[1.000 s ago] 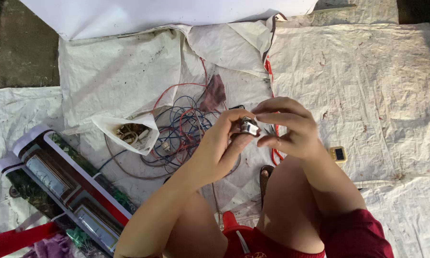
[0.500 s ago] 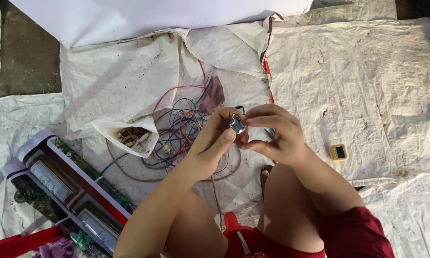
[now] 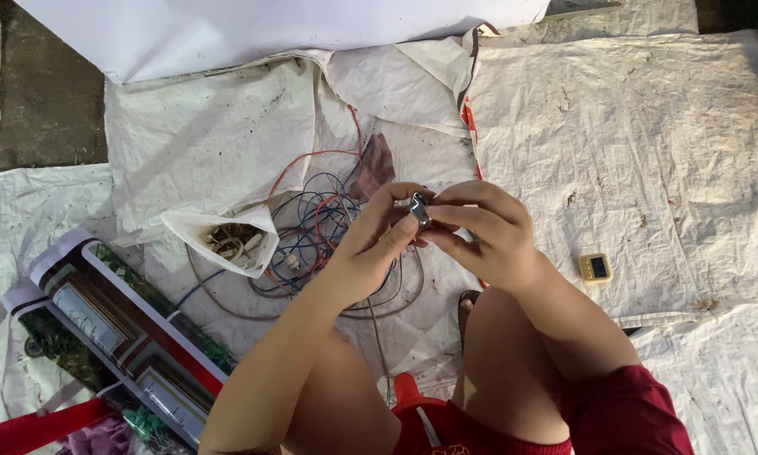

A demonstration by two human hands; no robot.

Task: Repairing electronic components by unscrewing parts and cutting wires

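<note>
A small shiny metal part is pinched between the fingertips of both my hands, held above the ground sheet. My left hand grips it from the left with thumb and forefinger. My right hand closes on it from the right, fingers curled over its top. Just beyond and under my hands lies a tangle of red, blue and brown wires. My bare knees show below my forearms.
An open white plastic bag with small pale bits lies left of the wires. A small yellow device with a dark screen rests on the white woven sheets at right. Rolled printed banners lie at lower left.
Both hands have shifted slightly left and down with the metal part, and the fingers have turned it between them. The view has drifted a little.
</note>
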